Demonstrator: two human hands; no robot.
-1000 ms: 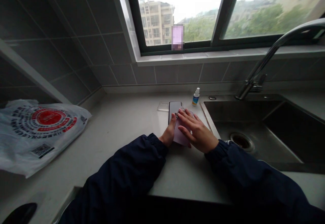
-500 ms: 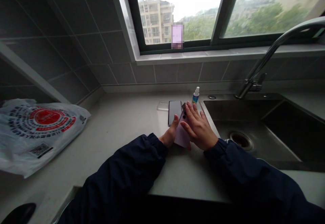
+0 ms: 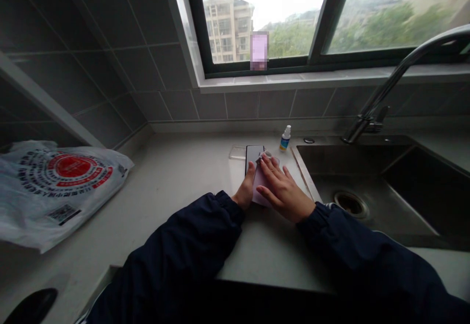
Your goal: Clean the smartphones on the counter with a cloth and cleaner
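Observation:
My left hand (image 3: 244, 190) grips a light purple phone (image 3: 260, 194) by its left edge, thumb up along the side. Its back faces me, tilted above the counter. My right hand (image 3: 281, 187) lies across the phone's upper part, fingers stretched and pressing a small crumpled whitish cloth (image 3: 267, 154) against it. The camera lenses are hidden under the cloth and fingers. Just behind my left thumb, a second phone (image 3: 251, 152) with a grey screen and dark rim lies flat on the counter. A clear phone case (image 3: 237, 152) lies to its left.
A small white-capped bottle (image 3: 285, 139) with a blue and yellow label stands by the steel sink (image 3: 306, 179). The faucet (image 3: 378, 94) arches over the sink. At the left lies a printed white plastic bag (image 3: 66, 182) on the pale counter (image 3: 176, 167). A window is ahead.
My right fingers and the cloth have shifted left over the phone's top, covering the camera lenses. The phone has tilted and drawn slightly away from me.

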